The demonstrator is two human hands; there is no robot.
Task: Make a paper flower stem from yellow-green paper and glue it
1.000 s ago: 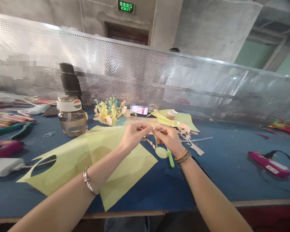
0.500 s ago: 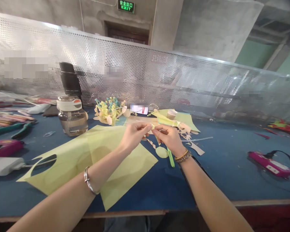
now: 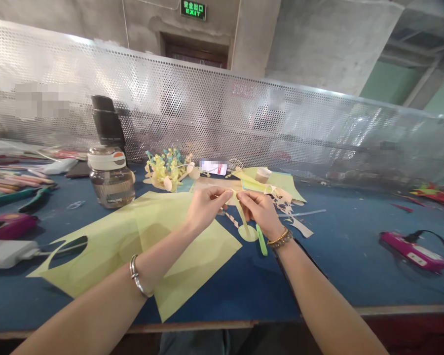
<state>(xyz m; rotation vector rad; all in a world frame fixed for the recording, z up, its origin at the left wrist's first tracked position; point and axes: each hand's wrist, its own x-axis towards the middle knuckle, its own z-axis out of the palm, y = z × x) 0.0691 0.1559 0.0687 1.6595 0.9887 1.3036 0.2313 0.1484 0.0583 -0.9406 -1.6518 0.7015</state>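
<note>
Fingertip to fingertip above the table, my left hand [image 3: 209, 204] and my right hand [image 3: 261, 209] both pinch a narrow pale yellow paper strip [image 3: 241, 214]. The strip's free end hangs down between them. Below it a pale yellow paper disc [image 3: 248, 233] lies on the blue table. A bright green cutter-like tool [image 3: 261, 240] is beside the disc, under my right wrist. Large yellow-green paper sheets [image 3: 192, 261], one with a round hole cut out, spread beneath my left forearm. The strip's end at my fingertips is mostly hidden by the fingers.
A glass jar bottle [image 3: 111, 180] and a black flask [image 3: 107, 121] stand back left. Yellow and teal paper flowers [image 3: 168, 167], a lit phone [image 3: 213, 167] and paper scraps [image 3: 299, 227] lie behind my hands. Magenta power strips [image 3: 414, 252] sit at both sides; perforated metal screens the back.
The paper strip's loose end now hangs longer and lower, crossing in front of the disc. My right fingers have shifted slightly; my left hand has hardly moved.
</note>
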